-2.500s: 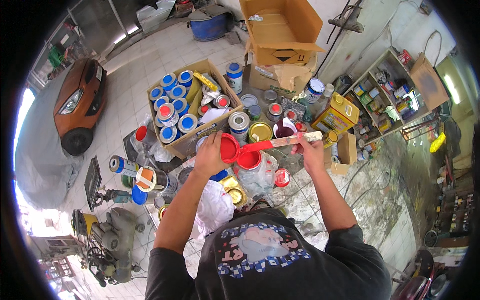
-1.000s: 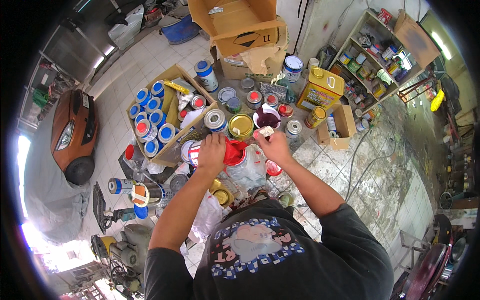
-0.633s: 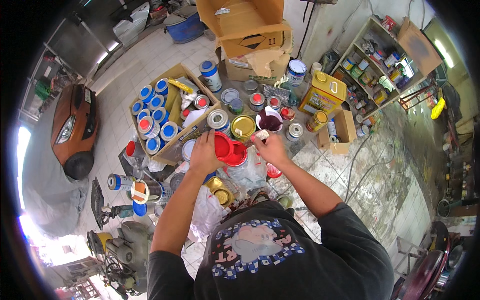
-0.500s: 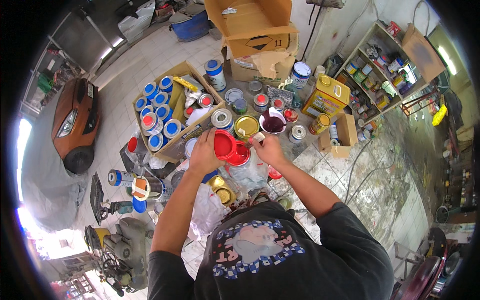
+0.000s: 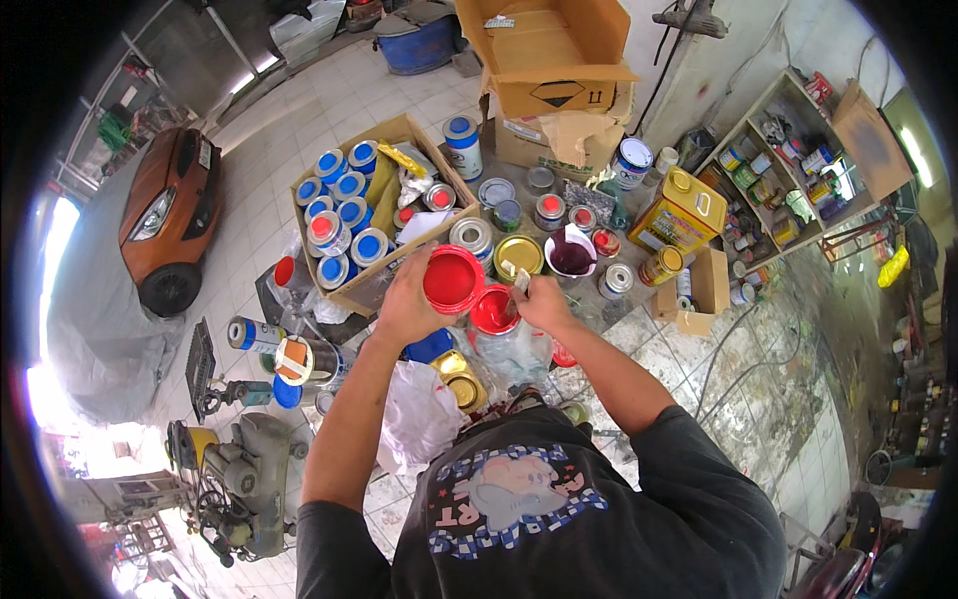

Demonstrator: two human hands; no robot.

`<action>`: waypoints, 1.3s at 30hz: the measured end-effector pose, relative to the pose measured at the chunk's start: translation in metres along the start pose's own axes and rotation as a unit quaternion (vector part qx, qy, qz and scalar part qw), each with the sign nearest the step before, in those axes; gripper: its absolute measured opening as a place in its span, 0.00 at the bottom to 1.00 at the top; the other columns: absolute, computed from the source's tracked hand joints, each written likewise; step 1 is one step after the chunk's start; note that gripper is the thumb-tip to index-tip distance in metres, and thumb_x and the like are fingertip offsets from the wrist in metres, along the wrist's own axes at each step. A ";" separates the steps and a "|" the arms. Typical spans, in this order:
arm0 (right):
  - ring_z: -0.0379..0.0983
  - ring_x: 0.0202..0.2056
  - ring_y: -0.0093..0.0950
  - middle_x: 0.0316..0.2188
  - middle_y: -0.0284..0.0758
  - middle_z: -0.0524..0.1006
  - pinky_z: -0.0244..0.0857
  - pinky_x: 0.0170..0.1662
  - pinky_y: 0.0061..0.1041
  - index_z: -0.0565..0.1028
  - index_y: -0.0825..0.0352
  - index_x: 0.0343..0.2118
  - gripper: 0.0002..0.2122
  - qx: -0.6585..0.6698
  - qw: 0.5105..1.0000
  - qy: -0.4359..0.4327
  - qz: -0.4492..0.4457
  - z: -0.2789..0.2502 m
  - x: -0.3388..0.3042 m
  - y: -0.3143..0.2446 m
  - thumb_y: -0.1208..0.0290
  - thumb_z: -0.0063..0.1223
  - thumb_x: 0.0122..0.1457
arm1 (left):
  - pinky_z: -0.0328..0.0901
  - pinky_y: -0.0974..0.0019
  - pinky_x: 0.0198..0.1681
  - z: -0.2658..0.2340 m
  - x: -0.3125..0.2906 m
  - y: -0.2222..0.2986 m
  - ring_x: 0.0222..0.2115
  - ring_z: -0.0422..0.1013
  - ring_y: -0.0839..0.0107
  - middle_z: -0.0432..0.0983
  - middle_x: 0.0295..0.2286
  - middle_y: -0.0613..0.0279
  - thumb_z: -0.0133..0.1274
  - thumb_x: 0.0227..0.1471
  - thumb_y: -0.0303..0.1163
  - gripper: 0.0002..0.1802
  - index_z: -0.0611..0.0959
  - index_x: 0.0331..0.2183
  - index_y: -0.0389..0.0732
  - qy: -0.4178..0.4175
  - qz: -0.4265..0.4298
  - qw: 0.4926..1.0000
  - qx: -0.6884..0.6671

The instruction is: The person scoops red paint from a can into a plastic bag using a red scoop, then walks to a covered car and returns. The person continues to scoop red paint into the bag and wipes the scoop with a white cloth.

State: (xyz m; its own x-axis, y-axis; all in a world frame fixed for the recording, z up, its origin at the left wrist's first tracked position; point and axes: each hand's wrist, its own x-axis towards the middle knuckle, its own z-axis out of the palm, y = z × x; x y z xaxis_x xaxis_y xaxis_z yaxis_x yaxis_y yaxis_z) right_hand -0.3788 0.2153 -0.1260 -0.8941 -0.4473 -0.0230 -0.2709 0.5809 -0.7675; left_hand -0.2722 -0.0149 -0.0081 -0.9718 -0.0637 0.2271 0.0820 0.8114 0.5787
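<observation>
My left hand (image 5: pixel 403 305) grips a red plastic tub (image 5: pixel 452 281) by its left side. Its round opening is tipped up, and red paint coats the inside. Close beside it, lower and to the right, a second red-rimmed container (image 5: pixel 494 310) holds wet red paint. My right hand (image 5: pixel 546 304) is closed round a flat stick-like tool (image 5: pixel 521 282) with a pale upper end, at that container's right edge. The tool's lower end is hard to make out. Just beyond stand a gold-topped can (image 5: pixel 519 257) and a white cup (image 5: pixel 571 254) of dark maroon paint.
A cardboard box (image 5: pixel 370 278) of blue-lidded cans stands at the left. Further back are a large open carton (image 5: pixel 554 95) and a yellow rectangular tin (image 5: pixel 679 207). Crumpled white plastic (image 5: pixel 424 414) lies near my body. An orange car (image 5: pixel 172 220) is parked far left.
The view has shifted, so the scene sits further right. My left hand has drawn the tub slightly left, and more of its opening shows. My right hand still grips the tool by the paint container.
</observation>
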 end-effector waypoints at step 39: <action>0.79 0.26 0.46 0.21 0.52 0.77 0.71 0.31 0.41 0.79 0.74 0.24 0.18 0.046 0.999 0.026 0.002 0.013 0.004 0.004 0.60 0.63 0.56 | 0.62 0.51 0.59 0.004 -0.020 -0.088 0.55 0.67 0.49 0.69 0.54 0.44 0.78 0.23 0.42 0.65 0.63 0.61 0.32 0.116 -0.193 0.974 0.017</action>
State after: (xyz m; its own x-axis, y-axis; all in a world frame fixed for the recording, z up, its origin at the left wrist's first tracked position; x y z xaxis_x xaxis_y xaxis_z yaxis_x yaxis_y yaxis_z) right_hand -0.3785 0.2069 -0.1372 -0.9129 -0.4081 0.0050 -0.2357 0.5171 -0.8228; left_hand -0.2613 -0.0827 -0.0672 -0.8524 -0.4942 0.1709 -0.2908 0.7197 0.6305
